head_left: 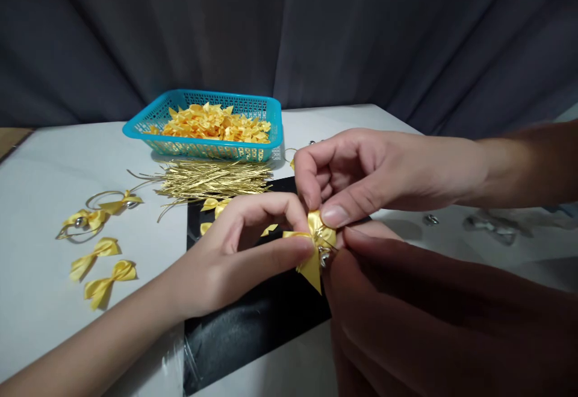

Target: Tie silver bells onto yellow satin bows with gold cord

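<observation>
A yellow ribbon bow [323,233] is held above a black sheet [257,331], with gold wire and a small silver bell [324,256] at its right side. My left hand [253,246] pinches the bow's left loop between thumb and forefinger. Three hands show clearly. From the upper right, a hand [361,171] grips the bow's top with thumb and bent forefinger. A large shaded hand [428,306] fills the lower right, its fingertips closed at the wired side. Which of these two is my right hand I cannot tell; the other is a co-worker's. Skin between them is mostly hidden.
Behind the hands stands a blue basket [273,126] of yellow bows, with a bundle of gold wire ties [212,180] before it. At left lie loose bows [111,282] and wired ones with bells [81,223]. A clear plastic bag [492,226] lies right. Grey curtain hangs behind.
</observation>
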Available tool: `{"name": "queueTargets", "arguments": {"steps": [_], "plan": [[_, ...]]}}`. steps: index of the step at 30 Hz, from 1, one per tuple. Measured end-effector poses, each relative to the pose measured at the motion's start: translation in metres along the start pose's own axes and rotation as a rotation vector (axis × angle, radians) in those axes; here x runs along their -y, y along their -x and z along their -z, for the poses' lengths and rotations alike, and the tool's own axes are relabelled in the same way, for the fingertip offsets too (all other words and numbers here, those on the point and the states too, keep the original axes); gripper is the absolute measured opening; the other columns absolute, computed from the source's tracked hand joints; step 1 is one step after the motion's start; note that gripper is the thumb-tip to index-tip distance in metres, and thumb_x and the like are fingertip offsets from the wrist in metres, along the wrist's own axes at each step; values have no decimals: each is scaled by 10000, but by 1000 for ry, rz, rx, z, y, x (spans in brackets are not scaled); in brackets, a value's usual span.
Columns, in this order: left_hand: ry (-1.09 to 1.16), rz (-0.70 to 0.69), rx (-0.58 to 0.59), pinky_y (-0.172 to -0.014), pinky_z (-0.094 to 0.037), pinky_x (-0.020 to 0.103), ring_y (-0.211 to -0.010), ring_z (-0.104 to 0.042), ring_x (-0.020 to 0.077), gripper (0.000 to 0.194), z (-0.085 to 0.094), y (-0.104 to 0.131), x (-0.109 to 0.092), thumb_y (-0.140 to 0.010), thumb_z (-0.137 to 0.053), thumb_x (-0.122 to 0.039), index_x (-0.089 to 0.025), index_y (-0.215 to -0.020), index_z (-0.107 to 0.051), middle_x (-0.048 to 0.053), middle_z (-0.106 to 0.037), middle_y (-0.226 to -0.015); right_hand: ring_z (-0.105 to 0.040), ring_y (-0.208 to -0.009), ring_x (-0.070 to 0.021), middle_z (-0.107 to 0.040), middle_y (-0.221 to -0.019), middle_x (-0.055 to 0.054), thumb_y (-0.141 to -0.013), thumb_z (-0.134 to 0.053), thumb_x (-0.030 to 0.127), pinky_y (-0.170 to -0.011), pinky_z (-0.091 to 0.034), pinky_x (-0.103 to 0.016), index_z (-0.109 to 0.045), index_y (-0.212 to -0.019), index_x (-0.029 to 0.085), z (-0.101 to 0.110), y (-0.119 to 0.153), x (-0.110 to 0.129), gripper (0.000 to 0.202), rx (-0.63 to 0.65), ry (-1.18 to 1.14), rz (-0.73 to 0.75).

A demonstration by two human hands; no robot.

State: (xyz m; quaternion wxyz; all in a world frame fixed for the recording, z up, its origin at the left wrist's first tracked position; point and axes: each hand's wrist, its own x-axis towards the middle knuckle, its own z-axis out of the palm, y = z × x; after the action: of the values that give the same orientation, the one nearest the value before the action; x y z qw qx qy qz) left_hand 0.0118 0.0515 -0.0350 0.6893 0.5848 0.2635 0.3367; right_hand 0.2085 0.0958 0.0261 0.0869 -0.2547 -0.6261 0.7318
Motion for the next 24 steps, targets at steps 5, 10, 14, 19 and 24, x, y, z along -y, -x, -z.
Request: {"name": "queueTargets", "arguments": {"steps": [5,10,14,19,24], "plan": [[-55,13,-31,-543,-376,228,-586,-474,118,190,-1,0,-3,-768,-682,-317,-193,-707,-552,-24,-526,-678,-617,-732,-22,-641,-832,8,-817,-590,2,-677,-509,-100,-527,-852,92,2,-1,-1,116,10,-23,11],[-32,-25,-13,-599,-390,218,-666,-488,125,174,-1,0,-2,-785,-673,-308,-193,-718,-560,-24,-544,-705,-617,-746,-21,-640,-840,9,-815,-582,-11,-686,-510,-100,-526,-855,90,1,-1,0,122,16,-22,19],[-7,-43,2,-632,-391,204,-687,-484,112,169,0,0,1,-810,-660,-287,-188,-712,-565,-32,-558,-715,-590,-688,-5,-618,-769,30,-797,-594,-23,-654,-489,-84,-534,-838,83,-1,0,1,128,-29,33,47],[4,-46,6,-631,-381,196,-691,-472,109,151,2,1,2,-818,-653,-282,-193,-734,-566,-42,-548,-707,-590,-699,-9,-622,-799,17,-809,-594,-13,-666,-490,-107,-529,-859,71,-1,-1,1,118,-3,47,83],[-27,-42,29,-635,-378,195,-706,-461,112,130,0,1,0,-829,-629,-276,-198,-753,-557,-42,-528,-733,-605,-730,-20,-636,-853,-6,-820,-575,-17,-687,-495,-122,-514,-869,65,-1,1,2,114,25,45,105]]}}
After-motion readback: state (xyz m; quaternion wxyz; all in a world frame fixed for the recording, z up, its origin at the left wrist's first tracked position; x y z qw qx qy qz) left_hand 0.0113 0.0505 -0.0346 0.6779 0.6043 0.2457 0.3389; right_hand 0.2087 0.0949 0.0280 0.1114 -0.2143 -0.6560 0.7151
